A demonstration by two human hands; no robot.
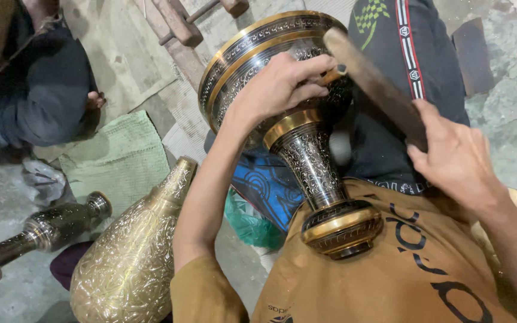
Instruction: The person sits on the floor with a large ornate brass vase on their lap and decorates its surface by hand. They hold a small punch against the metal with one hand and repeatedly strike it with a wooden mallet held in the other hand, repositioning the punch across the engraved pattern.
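The left hand (282, 84) is closed in a tight grip around a small chisel-like tool (332, 74), its tip set against the bowl of a large engraved vase (297, 128). The right hand (459, 158) is closed around the handle of a wooden mallet (373, 84), a long, smooth, brown bar that slants up over the vase's bowl, its head blurred just above the tool.

The vase is metal, dark with fine silvery scrollwork and plain polished brass bands at the rim, neck and foot. It has a wide flaring mouth, a narrow waist and a round stepped foot. It lies tilted, the foot pressed against the person's ochre shirt (390, 269) and the mouth pointing away.

Left of the vase, on the concrete floor (19, 203), lies a bulbous brass vase (130, 257), all gold-coloured and densely chased with leaf patterns. Farther left of it lies a slim dark vase (40, 233). A green cloth (121, 158) is spread beyond them.
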